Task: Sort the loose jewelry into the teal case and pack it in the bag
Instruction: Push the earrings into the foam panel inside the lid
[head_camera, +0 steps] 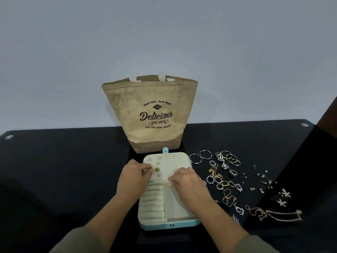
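Note:
The teal case (171, 226) lies open in front of me, with cream ring rolls (152, 203) on its left and an empty tray on its right. Its upright earring panel (179, 162) holds several studs, among them a green one (157, 169). My left hand (133, 179) pinches at the panel's left edge, and whatever is between its fingertips is hidden. My right hand (184, 181) curls over the panel's lower right edge. Loose jewelry (223, 177) is spread to the right of the case. The tan bag (155, 114) stands open behind the case.
Large hoops (200, 157), rings, chains (273, 214), star pieces (284, 197) and tiny studs (262, 178) are scattered over the black table (63, 170) to the right. A dark object (328, 115) rises at the right edge. A pale wall stands behind.

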A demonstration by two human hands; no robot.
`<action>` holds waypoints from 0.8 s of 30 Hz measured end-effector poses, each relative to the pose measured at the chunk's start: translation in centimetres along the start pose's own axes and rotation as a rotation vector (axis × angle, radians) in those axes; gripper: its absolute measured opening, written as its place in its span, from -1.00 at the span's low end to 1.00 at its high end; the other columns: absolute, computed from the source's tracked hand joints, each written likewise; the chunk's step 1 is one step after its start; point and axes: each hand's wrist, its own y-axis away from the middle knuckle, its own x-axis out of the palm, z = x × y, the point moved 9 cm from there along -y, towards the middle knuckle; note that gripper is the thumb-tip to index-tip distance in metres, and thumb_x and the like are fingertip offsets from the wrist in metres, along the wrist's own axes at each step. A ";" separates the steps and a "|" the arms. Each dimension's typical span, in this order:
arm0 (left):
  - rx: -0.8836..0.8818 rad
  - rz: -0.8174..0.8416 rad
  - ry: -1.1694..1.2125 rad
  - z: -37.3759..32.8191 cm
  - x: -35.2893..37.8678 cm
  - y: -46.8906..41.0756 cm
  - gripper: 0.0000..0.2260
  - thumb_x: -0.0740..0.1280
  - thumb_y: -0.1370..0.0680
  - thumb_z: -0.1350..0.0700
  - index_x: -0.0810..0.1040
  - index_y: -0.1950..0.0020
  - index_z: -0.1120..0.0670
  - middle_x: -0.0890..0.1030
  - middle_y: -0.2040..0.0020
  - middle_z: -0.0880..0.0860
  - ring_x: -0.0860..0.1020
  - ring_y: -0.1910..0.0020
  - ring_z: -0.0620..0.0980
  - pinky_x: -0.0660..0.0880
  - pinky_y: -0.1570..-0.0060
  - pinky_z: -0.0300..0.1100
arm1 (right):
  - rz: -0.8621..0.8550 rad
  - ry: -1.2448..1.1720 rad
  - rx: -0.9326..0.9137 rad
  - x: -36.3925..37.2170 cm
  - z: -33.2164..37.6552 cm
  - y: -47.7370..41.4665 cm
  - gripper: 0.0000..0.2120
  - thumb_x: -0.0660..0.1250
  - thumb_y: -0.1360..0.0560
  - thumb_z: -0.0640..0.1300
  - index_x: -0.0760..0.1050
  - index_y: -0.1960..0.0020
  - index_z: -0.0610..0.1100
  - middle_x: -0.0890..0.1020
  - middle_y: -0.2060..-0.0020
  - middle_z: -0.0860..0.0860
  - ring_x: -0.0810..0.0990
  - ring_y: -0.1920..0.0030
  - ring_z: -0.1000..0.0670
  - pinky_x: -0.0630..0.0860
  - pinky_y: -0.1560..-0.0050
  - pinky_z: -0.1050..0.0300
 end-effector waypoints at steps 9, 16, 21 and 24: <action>0.020 0.080 -0.033 -1.1 0.1 -0.8 -0.79 0.33 -0.59 0.07 0.64 -0.19 -0.07 0.51 -0.09 -0.04 0.41 0.00 -0.15 0.33 0.10 -0.39 | 0.083 0.000 0.018 0.2 -0.4 -0.1 -0.74 0.22 -0.60 -0.17 0.61 -0.20 -0.08 0.59 -0.11 0.00 0.44 -0.13 -0.07 0.47 -0.10 0.05; 0.278 -0.084 0.117 -9.9 0.8 1.3 -0.78 0.34 -0.56 0.13 0.60 -0.19 0.02 0.50 0.07 -0.06 0.42 0.02 -0.05 0.38 -0.07 -0.16 | 0.059 0.005 0.063 -3.8 -3.5 0.5 -0.74 0.29 -0.57 -0.09 0.59 -0.22 -0.07 0.58 -0.15 0.02 0.43 -0.21 -0.03 0.37 -0.25 0.13; 0.409 0.013 0.263 -16.4 5.4 2.8 -0.80 0.33 -0.52 0.09 0.62 -0.12 0.01 0.50 0.14 -0.13 0.49 0.08 -0.07 0.44 -0.02 -0.16 | 0.052 0.063 0.115 -8.6 -8.1 3.1 -0.83 0.32 -0.54 -0.08 0.63 -0.08 0.00 0.61 -0.03 0.07 0.49 -0.11 0.01 0.42 -0.18 0.05; 0.405 0.090 0.297 -19.3 8.3 3.5 -0.81 0.35 -0.53 0.10 0.61 -0.13 -0.04 0.48 0.11 -0.18 0.49 0.03 -0.11 0.43 -0.07 -0.20 | 0.055 0.085 0.187 -11.1 -11.3 5.1 -0.85 0.32 -0.53 -0.06 0.63 -0.05 0.03 0.60 0.00 0.10 0.50 -0.08 0.03 0.43 -0.18 0.03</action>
